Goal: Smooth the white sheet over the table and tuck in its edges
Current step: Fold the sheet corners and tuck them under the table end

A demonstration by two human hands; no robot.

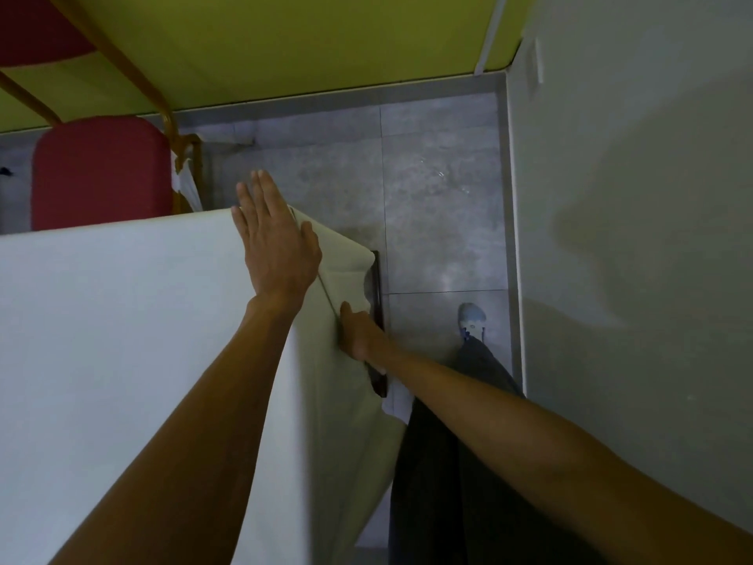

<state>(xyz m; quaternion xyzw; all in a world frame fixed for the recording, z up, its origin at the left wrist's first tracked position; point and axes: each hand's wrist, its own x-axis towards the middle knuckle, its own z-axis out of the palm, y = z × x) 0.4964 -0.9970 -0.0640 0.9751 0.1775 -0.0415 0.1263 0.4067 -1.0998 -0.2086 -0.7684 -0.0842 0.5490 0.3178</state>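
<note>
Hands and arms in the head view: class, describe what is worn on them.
Both arms are bare up to the frame edge, no sleeves showing. The left hand and right hand carry no gloves, and no rings, watch or bracelets are visible.

Single head cam, wide-angle, pitched steeply down over the far right corner of the sheeted table (122, 340). Close range: both forearms run in from the bottom edge. Floor (440, 197) and wall (631, 197) fill the right side, chair (97, 173) top left.
</note>
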